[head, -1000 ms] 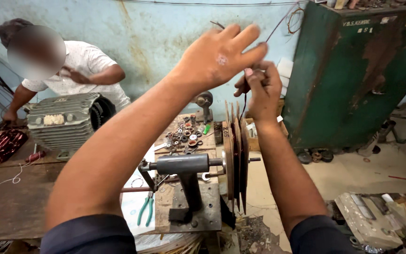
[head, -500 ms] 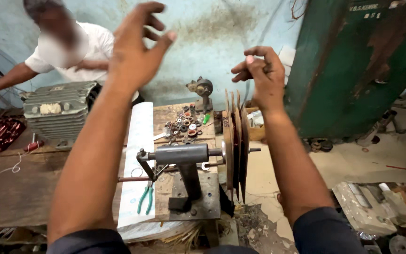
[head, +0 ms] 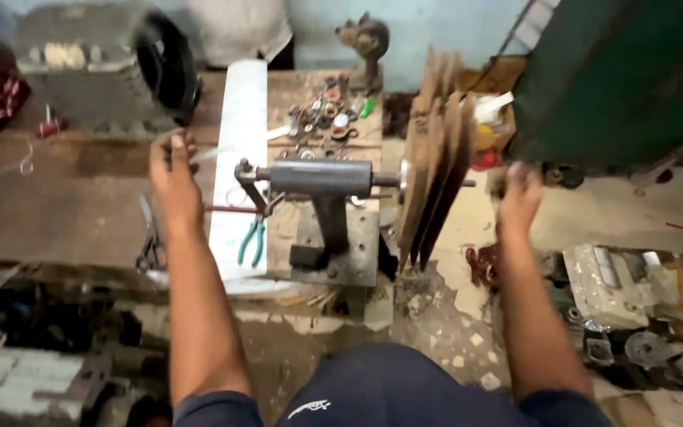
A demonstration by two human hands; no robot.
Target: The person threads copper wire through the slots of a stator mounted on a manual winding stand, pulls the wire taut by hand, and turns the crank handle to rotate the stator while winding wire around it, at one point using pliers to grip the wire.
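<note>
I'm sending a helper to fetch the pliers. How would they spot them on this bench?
Find the grey winding machine with stacked wooden plates on the wooden bench. Just left of its base, on the long white sheet, lie the pliers. Their green handles set them apart from the dark scissors further left.

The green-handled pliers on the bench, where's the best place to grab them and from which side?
Grip the pliers by the two green handles, coming from above on the near side. They lie flat with the handles splayed toward the bench's near edge, while the metal nose points toward the winding machine. The left hand is nearest.
</note>
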